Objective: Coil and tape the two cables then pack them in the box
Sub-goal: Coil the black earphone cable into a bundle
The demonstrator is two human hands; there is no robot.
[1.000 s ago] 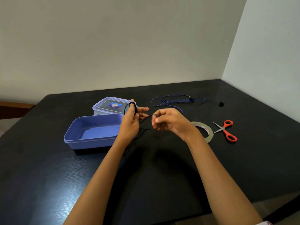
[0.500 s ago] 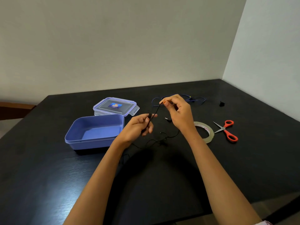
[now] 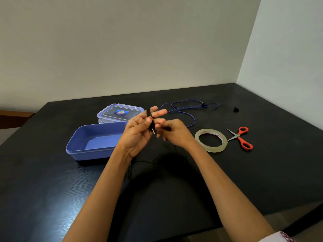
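Nearest you, a slack tail of the black cable (image 3: 142, 161) lies on the desk (image 3: 262, 172) just past your left wrist. It runs up towards your raised left hand (image 3: 138, 131).

That hand faces palm-up over the desk. Its fingers (image 3: 160, 112) are stretched out with a few dark turns wound round them, and the thumb pins the cable against them, so the left hand is grasping the coil. The plug (image 3: 153, 131) sticks out below the thumb, tip pointing down and towards you. The turns lie across the fingers, while the free strand drops away below, towards the desk.

Your right hand (image 3: 176, 134) is just beside the plug, fingers curled and blurred. I cannot tell whether they hold the strand. It is the hand nearer the loose run, so my guess is that it carries the next turn up and over the left fingers while the thumb keeps the plug from slipping.

The open box (image 3: 90, 153) sits just left of your left hand, with nothing in it. The tape roll (image 3: 211, 148) lies flat to the right of your right hand, and the scissors (image 3: 242, 139) lie beyond it to the right. Further back, the lid (image 3: 120, 111) rests behind the box. The blue cable (image 3: 194, 107) sprawls uncoiled, well apart from both hands.
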